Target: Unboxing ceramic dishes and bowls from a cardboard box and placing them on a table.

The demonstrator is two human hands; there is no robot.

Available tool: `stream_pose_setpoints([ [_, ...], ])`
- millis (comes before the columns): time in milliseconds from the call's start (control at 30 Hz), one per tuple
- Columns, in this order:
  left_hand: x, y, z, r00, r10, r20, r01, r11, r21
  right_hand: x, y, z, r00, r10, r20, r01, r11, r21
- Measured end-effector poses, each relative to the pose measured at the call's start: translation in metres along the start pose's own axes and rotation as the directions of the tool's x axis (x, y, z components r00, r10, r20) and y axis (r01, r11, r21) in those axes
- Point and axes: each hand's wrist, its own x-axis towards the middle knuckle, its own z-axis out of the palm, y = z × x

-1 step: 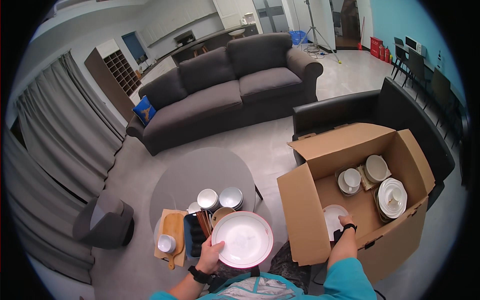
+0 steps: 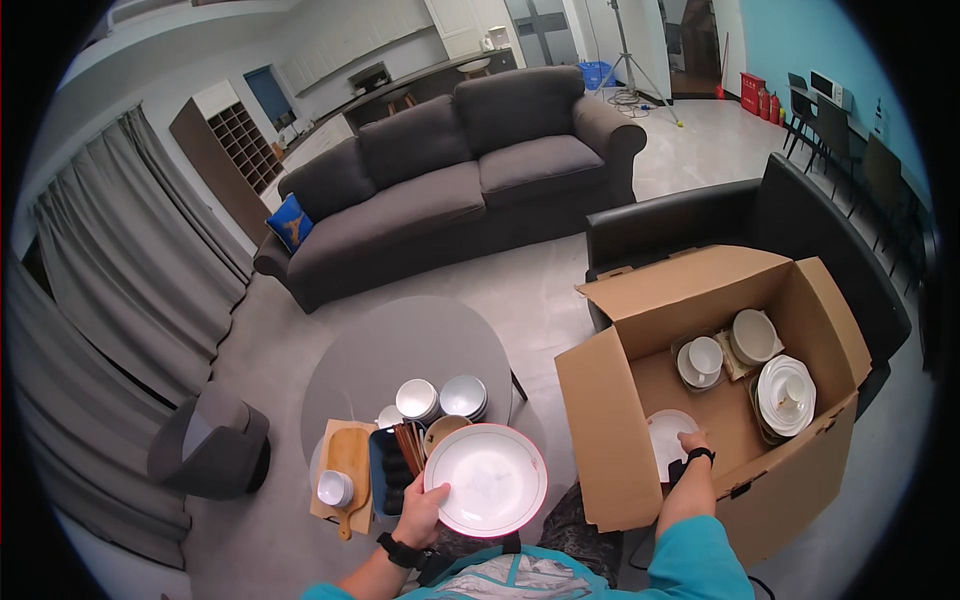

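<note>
Head view, looking down: the left hand point(image 2: 422, 512) is clamped on the rim of a white plate with a pink edge point(image 2: 487, 479), thumb on top, holding it just over the near side of the round grey table point(image 2: 400, 350). Right beyond that hand sit stacked bowls point(image 2: 440, 398) and a wooden board point(image 2: 349, 462). Over to the right, the right hand point(image 2: 692, 442) is down inside the cardboard box point(image 2: 610, 450), fingers resting on a white plate point(image 2: 664, 432); whether it grips, I cannot tell.
</note>
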Motion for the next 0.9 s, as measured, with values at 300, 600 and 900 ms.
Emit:
stream_pose_setpoints([
  [300, 0.001, -0.007, 0.0, 0.999, 0.03, 0.02, -0.029, 0.999, -0.013, -0.029, -0.027, -0.049, 0.998, 0.061, -0.025, -0.06, 0.998, 0.025],
  [600, -0.004, -0.003, -0.011, 0.997, 0.068, 0.029, -0.066, 0.995, -0.073, -0.081, -0.069, -0.099, 0.993, -0.116, -0.038, 0.103, 0.964, -0.246],
  [900, -0.017, 0.024, -0.023, 0.988, 0.147, 0.037, -0.136, 0.968, -0.209, -0.135, -0.089, -0.197, 0.778, -0.416, -0.47, 0.525, 0.842, 0.124],
])
